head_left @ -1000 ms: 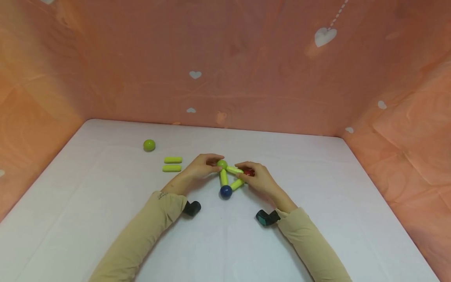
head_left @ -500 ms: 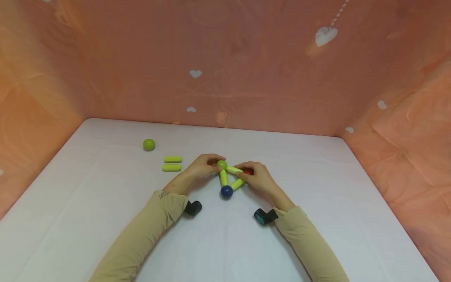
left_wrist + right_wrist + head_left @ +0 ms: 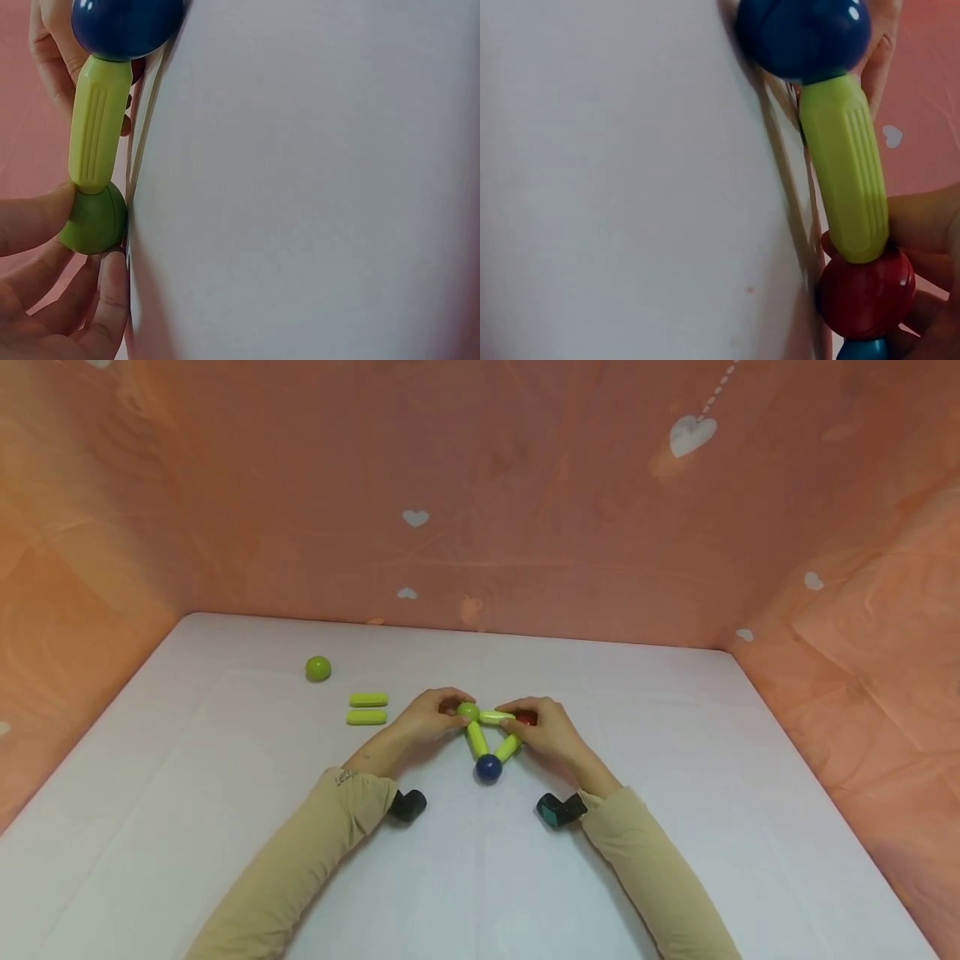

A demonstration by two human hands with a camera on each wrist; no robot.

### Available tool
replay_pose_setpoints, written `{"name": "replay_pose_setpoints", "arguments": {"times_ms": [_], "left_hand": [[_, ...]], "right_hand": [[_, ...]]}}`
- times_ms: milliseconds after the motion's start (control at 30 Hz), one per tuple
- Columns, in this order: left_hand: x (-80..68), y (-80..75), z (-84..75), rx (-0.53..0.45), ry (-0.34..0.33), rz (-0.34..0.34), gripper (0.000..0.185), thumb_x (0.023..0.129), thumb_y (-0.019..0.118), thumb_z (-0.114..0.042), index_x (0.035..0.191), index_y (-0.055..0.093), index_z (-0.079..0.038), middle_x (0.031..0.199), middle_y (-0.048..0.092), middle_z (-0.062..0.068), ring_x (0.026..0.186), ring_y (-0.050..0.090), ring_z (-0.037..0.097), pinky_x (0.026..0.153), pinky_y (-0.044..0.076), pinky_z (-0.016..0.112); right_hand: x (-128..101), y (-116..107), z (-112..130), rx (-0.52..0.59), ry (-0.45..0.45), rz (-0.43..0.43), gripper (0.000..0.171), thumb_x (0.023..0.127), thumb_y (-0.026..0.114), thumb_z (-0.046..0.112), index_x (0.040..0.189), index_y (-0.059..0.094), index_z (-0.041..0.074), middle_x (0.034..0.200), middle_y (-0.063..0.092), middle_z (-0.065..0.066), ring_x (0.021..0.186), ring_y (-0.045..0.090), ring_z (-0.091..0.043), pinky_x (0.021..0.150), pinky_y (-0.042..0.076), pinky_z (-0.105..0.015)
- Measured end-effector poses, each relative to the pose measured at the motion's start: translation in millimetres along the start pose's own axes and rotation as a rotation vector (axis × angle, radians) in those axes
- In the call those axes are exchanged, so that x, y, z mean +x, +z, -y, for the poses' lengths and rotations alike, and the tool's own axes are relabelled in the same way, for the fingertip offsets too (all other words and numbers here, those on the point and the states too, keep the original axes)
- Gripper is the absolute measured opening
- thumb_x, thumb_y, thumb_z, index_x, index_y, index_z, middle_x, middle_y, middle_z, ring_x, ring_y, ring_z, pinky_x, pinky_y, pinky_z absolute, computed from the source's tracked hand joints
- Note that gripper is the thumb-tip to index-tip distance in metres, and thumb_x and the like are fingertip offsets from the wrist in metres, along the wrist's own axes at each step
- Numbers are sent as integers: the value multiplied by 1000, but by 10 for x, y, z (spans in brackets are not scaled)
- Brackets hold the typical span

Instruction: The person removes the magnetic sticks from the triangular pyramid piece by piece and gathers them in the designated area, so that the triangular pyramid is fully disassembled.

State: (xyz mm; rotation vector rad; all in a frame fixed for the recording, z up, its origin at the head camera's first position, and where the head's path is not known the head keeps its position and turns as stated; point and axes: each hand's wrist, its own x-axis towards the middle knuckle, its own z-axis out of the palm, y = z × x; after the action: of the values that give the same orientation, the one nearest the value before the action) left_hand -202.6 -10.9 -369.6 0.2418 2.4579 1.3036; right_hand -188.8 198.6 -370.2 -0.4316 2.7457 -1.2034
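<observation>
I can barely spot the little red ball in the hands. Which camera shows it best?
The right wrist view: the red ball fills the lower corner, joined to a green stick and gripped by the right hand. The head view shows only a red sliver behind fingers. The left wrist view misses it.

both hands (image 3: 487, 727) forward, fingers curled, pinching
</observation>
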Motion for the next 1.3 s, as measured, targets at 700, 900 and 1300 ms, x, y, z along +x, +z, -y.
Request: {"name": "replay_pose_setpoints", "arguments": {"times_ms": [700, 900, 1300], "left_hand": [[-151, -41, 26, 28, -59, -34, 33, 90, 66, -15, 122, 60, -7, 120, 60, 13, 108, 55, 26, 97, 44, 40], [-186, -95, 85, 11, -41, -21, 33, 88, 68, -15, 118, 60, -4, 117, 60, 15, 105, 55, 26, 92, 45, 37], [-232, -141, 130, -45, -12, -28, 33, 86, 70, -12, 115, 59, 0, 111, 60, 16, 100, 57, 25, 85, 47, 33]], "right_hand": [[8, -32, -62, 5, 15, -44, 22, 87, 68, 11, 108, 72, 3, 103, 70, -13, 89, 52, -20, 75, 41, -27], [10, -50, -100, 19, -13, -56, 25, 89, 66, 16, 110, 70, 3, 103, 69, -12, 90, 56, -20, 79, 44, -28], [-10, -68, -109, 5, -27, -80, 28, 91, 65, 18, 115, 67, 3, 106, 68, -14, 92, 59, -23, 81, 49, -34]]}}
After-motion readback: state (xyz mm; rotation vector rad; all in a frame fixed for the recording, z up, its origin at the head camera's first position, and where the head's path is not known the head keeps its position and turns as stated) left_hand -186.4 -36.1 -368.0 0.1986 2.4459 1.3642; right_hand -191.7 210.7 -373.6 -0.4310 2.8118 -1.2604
